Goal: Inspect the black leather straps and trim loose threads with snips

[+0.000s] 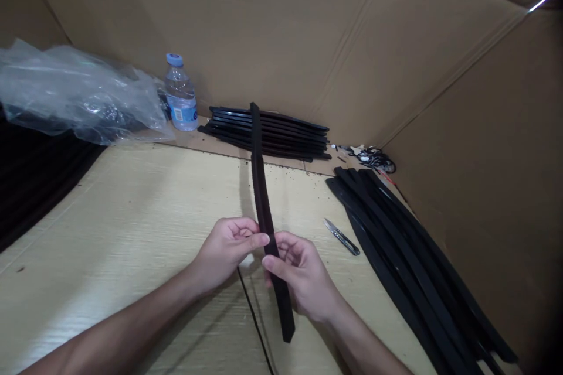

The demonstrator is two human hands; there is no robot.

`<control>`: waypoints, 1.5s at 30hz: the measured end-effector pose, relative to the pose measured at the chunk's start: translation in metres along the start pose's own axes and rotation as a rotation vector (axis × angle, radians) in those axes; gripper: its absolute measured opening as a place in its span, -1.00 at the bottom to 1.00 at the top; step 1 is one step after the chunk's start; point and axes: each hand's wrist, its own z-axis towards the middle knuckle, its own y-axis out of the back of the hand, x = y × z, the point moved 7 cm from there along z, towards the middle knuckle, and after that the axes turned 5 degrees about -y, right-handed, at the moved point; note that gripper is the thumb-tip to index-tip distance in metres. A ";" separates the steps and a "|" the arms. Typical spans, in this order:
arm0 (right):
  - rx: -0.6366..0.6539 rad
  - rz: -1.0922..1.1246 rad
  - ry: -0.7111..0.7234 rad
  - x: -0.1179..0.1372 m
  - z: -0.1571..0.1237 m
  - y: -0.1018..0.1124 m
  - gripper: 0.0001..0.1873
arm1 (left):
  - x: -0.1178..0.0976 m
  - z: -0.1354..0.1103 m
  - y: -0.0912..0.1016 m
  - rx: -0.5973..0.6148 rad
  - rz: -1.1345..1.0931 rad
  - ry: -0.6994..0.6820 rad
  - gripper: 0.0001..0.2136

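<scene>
A long black rubber strip (260,176) runs from near my body up towards the far wall, held above the table. My left hand (226,249) pinches it from the left with thumb and fingers. My right hand (301,278) wraps around it from the right, slightly lower. Both hands grip the strip near its lower third. A thin black thread (253,316) hangs down below my hands.
A pile of black strips (413,263) lies on the right. Another stack (272,129) lies by the back cardboard wall (308,29). Small metal snips (342,237) rest on the pale table (132,228). A water bottle (181,94) and clear plastic bag (74,91) sit at back left.
</scene>
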 end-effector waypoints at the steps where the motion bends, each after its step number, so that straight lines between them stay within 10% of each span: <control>1: 0.014 0.005 -0.022 0.000 -0.001 -0.001 -0.76 | 0.000 0.000 -0.001 0.013 0.010 -0.001 -0.69; 18: -0.150 0.097 -0.277 -0.021 -0.006 0.001 -0.65 | 0.002 -0.006 -0.006 -0.030 0.096 -0.038 -0.64; 30: -0.043 0.339 -0.386 -0.022 -0.006 0.000 -0.71 | 0.011 -0.005 -0.010 0.056 -0.189 0.068 -0.66; 45: -0.018 0.320 -0.361 -0.021 -0.006 -0.003 -0.73 | -0.008 -0.009 -0.007 0.016 0.176 -0.068 -0.68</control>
